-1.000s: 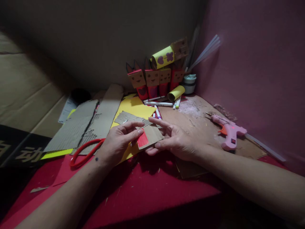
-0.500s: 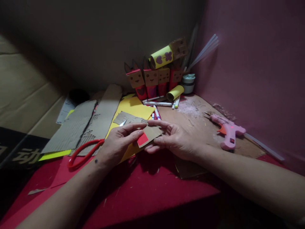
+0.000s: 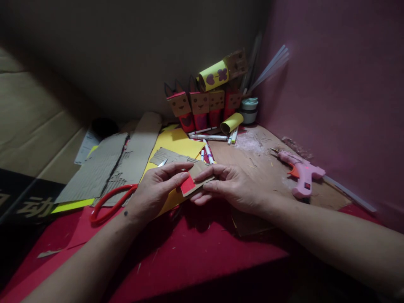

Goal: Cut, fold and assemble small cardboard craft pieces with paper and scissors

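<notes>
Between my two hands is a small folded piece of cardboard (image 3: 199, 169) with a red paper patch (image 3: 188, 185) on its left face. My left hand (image 3: 158, 187) pinches its left side, the thumb lying on the red patch. From the other side my right hand (image 3: 229, 185) grips it, thumb along the lower edge and index finger across the top face. Red-handled scissors (image 3: 109, 210) lie beside my left wrist, their blade partly hidden by that hand. Under and behind my hands are yellow paper (image 3: 178, 141) and a torn corrugated strip (image 3: 167, 155).
A pink glue gun (image 3: 301, 172) lies at right, its light lit. Cardboard-headed figures (image 3: 179, 105) stand at the back beside a yellow roll (image 3: 232, 123), several markers (image 3: 210, 137) and a lidded jar (image 3: 249, 111). Cardboard sheets (image 3: 94, 172) cover the left side.
My right index finger has slid down from the cardboard's top edge onto its face. The piece has tilted slightly; my left hand has hardly moved.
</notes>
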A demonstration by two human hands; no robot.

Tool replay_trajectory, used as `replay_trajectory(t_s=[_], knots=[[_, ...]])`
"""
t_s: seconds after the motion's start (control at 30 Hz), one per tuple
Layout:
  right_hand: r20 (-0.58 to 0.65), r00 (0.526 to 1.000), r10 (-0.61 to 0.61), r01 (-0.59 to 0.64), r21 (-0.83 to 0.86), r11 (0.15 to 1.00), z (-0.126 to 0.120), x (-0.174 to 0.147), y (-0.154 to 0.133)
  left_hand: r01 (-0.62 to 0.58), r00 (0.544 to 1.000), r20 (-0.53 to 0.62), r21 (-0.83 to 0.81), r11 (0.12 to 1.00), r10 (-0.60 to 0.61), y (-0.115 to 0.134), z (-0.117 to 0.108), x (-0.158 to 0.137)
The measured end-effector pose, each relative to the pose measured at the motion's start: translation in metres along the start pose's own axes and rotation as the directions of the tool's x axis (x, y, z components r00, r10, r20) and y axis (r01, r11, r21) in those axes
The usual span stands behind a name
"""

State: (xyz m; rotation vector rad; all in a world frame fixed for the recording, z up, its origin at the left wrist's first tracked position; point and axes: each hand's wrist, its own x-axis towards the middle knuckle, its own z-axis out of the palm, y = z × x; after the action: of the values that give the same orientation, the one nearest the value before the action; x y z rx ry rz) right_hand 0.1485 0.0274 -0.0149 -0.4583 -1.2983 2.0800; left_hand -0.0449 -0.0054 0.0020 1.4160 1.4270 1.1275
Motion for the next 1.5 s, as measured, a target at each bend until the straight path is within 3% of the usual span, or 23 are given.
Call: replay_trajectory(t_s=[0.37,0.63,0.9,1.1,1.2,1.27,1.37,1.43,1.5], knots=[[-0.121,0.992,-0.020,0.011,-0.078,0.997,0.002,0.000,-0.003,-0.046,0.993,0.111,0.036,0.998,0.042,0.002,0.008,-0.006],[-0.008,1.000,-0.027,0.027,0.000,1.000,-0.005,-0.001,0.001,-0.134,0.987,0.116,0.169,0.977,0.115,0.008,0.006,-0.008],[-0.061,0.998,-0.029,0.025,-0.056,0.998,-0.001,0.000,-0.001,-0.157,0.982,0.139,0.206,0.966,0.130,0.002,0.001,-0.006],[-0.020,0.997,-0.069,0.068,-0.054,0.996,-0.003,-0.001,-0.001,-0.224,0.972,0.126,0.231,0.947,0.199,0.002,0.003,-0.005],[-0.041,0.996,-0.075,0.073,-0.035,0.997,-0.006,0.000,-0.001,-0.295,0.954,0.116,0.206,0.933,0.276,0.000,0.007,-0.007],[-0.065,0.997,-0.041,0.040,-0.017,0.999,-0.008,0.002,-0.001,-0.363,0.932,0.097,0.275,0.890,0.349,-0.003,0.009,-0.009],[-0.050,0.999,-0.004,0.002,-0.033,0.999,-0.008,0.005,0.000,-0.535,0.840,0.170,0.419,0.733,0.516,-0.004,0.011,-0.012],[-0.046,0.999,0.004,-0.008,-0.082,0.997,-0.007,0.006,0.000,-0.627,0.772,0.230,0.431,0.649,0.593,-0.002,0.011,-0.013],[-0.059,0.998,0.008,-0.015,-0.117,0.993,-0.006,0.006,-0.001,-0.626,0.776,0.243,0.404,0.667,0.582,0.001,0.010,-0.013]])
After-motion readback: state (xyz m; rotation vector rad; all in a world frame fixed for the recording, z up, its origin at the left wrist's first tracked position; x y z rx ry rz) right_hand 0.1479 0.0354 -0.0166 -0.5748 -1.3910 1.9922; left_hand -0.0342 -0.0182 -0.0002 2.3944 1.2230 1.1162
